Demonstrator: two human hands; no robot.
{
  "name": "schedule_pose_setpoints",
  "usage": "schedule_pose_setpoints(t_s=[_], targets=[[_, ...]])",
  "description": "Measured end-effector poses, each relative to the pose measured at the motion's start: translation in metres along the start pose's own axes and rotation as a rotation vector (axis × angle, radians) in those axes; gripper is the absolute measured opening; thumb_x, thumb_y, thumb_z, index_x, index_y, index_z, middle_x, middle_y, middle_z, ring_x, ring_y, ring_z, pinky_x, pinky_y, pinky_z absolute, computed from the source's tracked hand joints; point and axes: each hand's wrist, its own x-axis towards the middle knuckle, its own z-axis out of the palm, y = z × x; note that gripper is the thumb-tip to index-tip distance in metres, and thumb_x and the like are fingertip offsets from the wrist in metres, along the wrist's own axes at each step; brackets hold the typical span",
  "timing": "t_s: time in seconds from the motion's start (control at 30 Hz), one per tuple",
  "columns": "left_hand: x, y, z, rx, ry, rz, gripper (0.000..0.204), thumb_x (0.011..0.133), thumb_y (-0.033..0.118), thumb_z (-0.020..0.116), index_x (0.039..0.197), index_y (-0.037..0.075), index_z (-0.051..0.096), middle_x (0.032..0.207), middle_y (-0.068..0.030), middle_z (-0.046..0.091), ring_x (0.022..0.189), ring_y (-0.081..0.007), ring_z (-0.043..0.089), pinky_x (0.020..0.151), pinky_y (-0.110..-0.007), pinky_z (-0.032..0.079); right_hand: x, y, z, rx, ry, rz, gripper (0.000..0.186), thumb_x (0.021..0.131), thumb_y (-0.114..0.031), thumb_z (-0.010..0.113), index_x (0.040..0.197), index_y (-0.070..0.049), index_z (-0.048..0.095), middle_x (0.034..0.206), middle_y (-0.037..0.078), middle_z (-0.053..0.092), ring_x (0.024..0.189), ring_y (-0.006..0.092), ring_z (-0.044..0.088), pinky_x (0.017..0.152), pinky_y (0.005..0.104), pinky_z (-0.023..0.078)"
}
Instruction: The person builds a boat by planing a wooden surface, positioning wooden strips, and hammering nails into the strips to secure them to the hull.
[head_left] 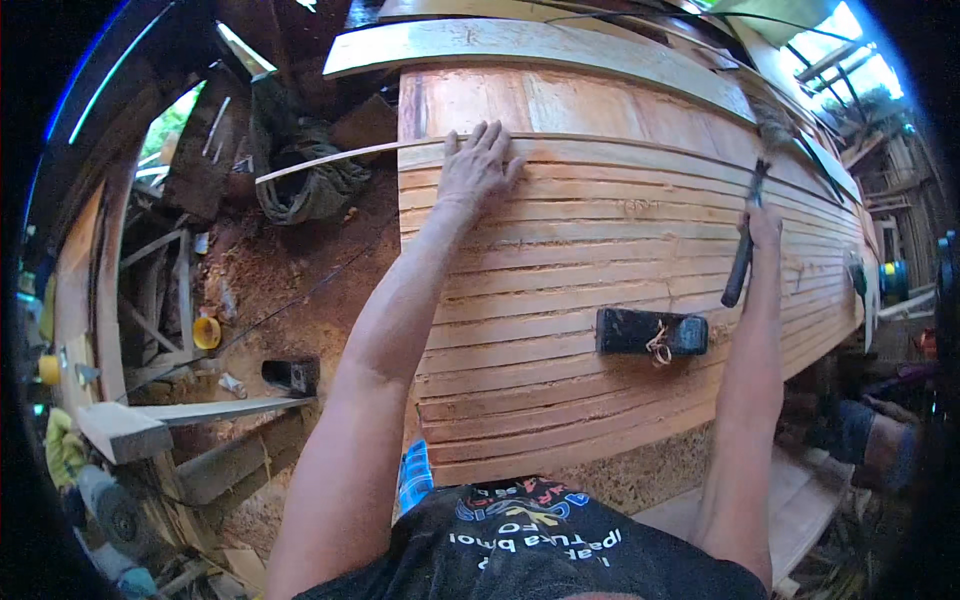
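One thin strip under the left hand, one tool in the right

At the left, one round yellow tub (206, 333) lies tipped, its opening in view; what it contains is too small to tell. To its right, one dark boxy object (290, 376) is by the end of one pale narrow board (220, 410). Above them hangs one dark, coarse bundle (315, 185).

One thin wooden strip (335, 159) juts past the left edge of a surface of more than ten wooden slats (540, 355), dark gaps between them. The left hand (478, 165) lies palm down at its far side, fingers slightly fanned, thumb apart; the strip passes beneath the fingers. Beyond, one wide pale board (530, 45) crosses the far side.

Right of centre, one black block-shaped plane (625, 332) rests on the slats, holding one curled shaving (658, 347).

Farther right, the right hand (764, 228) has its fingers wrapped round the handle of one dark-handled tool (737, 275); the handle's butt sticks out below the fist, and the far end is blurred.
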Motion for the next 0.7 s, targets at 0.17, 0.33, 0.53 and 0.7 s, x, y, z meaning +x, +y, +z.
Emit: schedule_pose_setpoints(t_s=[0.17, 0.33, 0.53, 0.7], targets=[[-0.002, -0.009, 0.01, 0.009, 0.028, 0.007, 0.059, 0.095, 0.048, 0.037, 0.138, 0.008, 0.041, 0.149, -0.0092, 0.035, 0.138, -0.0233, 0.031, 0.11, -0.056, 0.018, -0.108, -0.152, 0.069, 0.273, -0.352, 0.076, 0.034, 0.09, -0.023, 0.054, 0.118, -0.006, 0.049, 0.07, 0.006, 0.058, 0.051, 0.0127, 0.054, 0.045, 0.0277, 0.048], [0.001, -0.002, 0.007, -0.033, -0.005, 0.028, 0.058, 0.095, 0.046, 0.038, 0.138, 0.007, 0.041, 0.148, -0.0101, 0.036, 0.138, -0.0237, 0.031, 0.11, -0.056, 0.019, -0.173, -0.21, 0.138, 0.106, -0.44, -0.128, 0.042, 0.095, -0.023, 0.048, 0.135, -0.014, 0.042, 0.064, 0.003, 0.054, 0.048, 0.0113, 0.052, 0.042, 0.0269, 0.047], [0.003, -0.009, 0.012, -0.066, 0.029, 0.036, 0.064, 0.092, 0.051, 0.041, 0.138, 0.007, 0.043, 0.147, -0.0099, 0.039, 0.137, -0.0233, 0.034, 0.109, -0.059, 0.019, -0.195, -0.227, 0.179, -0.221, -0.378, -0.363, 0.053, 0.093, -0.032, 0.046, 0.14, -0.01, 0.035, 0.094, 0.031, 0.062, 0.088, 0.0483, 0.06, 0.078, 0.0563, 0.046], [0.003, -0.002, 0.008, -0.1, 0.007, 0.052, 0.063, 0.092, 0.05, 0.041, 0.137, 0.006, 0.043, 0.147, -0.0105, 0.038, 0.138, -0.0242, 0.033, 0.109, -0.059, 0.018, -0.206, -0.225, 0.183, -0.28, -0.248, -0.408, 0.053, 0.093, -0.03, 0.047, 0.14, -0.01, 0.034, 0.091, 0.03, 0.062, 0.088, 0.0478, 0.06, 0.079, 0.0564, 0.045]])
